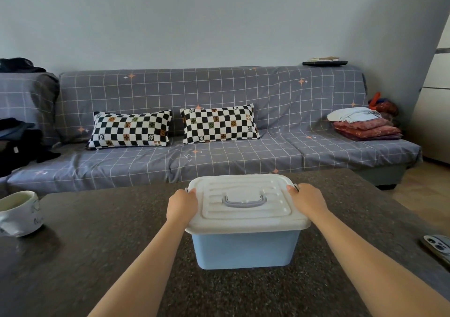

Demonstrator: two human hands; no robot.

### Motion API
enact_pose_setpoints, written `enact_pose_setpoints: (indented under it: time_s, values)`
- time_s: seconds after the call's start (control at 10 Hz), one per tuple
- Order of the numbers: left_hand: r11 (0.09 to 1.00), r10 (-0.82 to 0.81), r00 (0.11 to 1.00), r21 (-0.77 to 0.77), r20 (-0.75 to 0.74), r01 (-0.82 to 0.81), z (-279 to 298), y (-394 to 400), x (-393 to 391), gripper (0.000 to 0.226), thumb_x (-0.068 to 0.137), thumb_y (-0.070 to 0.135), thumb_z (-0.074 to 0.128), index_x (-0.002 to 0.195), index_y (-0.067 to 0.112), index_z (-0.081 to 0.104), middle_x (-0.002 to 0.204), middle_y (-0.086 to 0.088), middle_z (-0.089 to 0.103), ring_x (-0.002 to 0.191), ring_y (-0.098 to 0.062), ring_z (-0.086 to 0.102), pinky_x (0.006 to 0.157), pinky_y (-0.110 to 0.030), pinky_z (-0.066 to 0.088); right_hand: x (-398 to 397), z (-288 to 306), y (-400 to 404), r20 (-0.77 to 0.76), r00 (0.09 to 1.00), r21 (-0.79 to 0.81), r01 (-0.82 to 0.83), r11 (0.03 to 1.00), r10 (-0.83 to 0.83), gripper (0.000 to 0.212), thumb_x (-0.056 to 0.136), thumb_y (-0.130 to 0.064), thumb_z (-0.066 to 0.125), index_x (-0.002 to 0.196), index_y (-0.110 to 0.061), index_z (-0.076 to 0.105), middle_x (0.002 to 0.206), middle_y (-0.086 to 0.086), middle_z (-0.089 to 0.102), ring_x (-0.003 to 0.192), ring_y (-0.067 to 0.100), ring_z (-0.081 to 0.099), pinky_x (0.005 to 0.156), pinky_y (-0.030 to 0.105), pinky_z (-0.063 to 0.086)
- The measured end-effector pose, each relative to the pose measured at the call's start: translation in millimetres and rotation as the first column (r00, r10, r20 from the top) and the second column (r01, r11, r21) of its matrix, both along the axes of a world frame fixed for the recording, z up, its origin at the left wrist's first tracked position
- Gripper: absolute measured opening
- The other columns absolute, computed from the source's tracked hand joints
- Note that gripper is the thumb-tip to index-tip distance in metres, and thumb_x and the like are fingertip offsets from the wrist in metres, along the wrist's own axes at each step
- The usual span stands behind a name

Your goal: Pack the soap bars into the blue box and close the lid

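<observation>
left hand [182, 207] + right hand [307, 201]: each clasped on a side latch of white ribbed plastic lid [246, 203] | pale blue plastic box [246, 249]: mid dark speckled tabletop [109, 243], lid seated | soap bars: unseen | advice: press both latches evenly until engaged

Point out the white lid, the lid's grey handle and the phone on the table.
white lid [246, 219]: head view, flat front part of its top.
grey handle [244, 203]: head view, middle of the grip bar.
phone [438, 247]: head view, its back, near the camera lenses.
</observation>
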State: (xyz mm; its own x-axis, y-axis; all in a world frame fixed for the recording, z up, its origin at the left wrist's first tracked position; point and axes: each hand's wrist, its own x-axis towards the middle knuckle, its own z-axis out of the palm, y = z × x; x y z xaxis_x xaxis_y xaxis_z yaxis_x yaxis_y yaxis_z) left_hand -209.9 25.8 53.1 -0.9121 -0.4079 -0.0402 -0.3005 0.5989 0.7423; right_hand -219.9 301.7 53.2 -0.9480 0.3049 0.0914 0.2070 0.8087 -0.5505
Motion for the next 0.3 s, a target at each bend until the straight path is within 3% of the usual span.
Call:
enact_pose_setpoints:
  time_s: [0.1, 0.2, 0.3]
  values:
    - [1.0, 0.01, 1.0, 0.02, -0.005, -0.01, 0.4, 0.3, 3.3, 0.044, 0.1, 0.029, 0.035, 0.124, -0.004, 0.052, 0.122, -0.021, 0.059, 0.098, -0.032, 0.058, 0.074, -0.032, 0.039, -1.9, -0.3, 2.5, 0.001, 1.0, -0.001, -0.021, 1.0, 0.021, 0.044, 0.098, -0.038, 0.038, 0.113, -0.003, 0.059, 0.1, 0.011, 0.065, 0.075, 0.017, 0.05, 0.064, 0.025, 0.036]
    - [0.999, 0.019, 1.0, 0.026, 0.014, -0.019, 2.5, 0.0, 10.6, 0.046, 0.099, 0.031, 0.034, 0.126, -0.003, 0.05, 0.126, -0.02, 0.058, 0.111, -0.035, 0.057, 0.082, -0.036, 0.043, 5.6, 6.2, 0.4, 0.086, 0.995, -0.01, -0.045, 0.999, 0.046, 0.049, 0.098, -0.04, 0.035, 0.125, -0.004, 0.053, 0.123, 0.015, 0.061, 0.092, 0.023, 0.058, 0.076, 0.032, 0.044]
    - [1.0, 0.0, 1.0, -0.006, 0.009, 0.0, 4.4, -0.5, 14.3, 0.053, 0.099, 0.036, 0.032, 0.14, 0.002, 0.036, 0.138, -0.02, 0.048, 0.123, -0.036, 0.049, 0.096, -0.04, 0.041, 13.4, 22.1, -6.1, -0.012, 0.997, -0.097, -0.073, 0.993, 0.072, 0.059, 0.097, -0.041, 0.037, 0.145, -0.009, 0.028, 0.149, 0.015, 0.037, 0.133, 0.031, 0.041, 0.105, 0.042, 0.036]
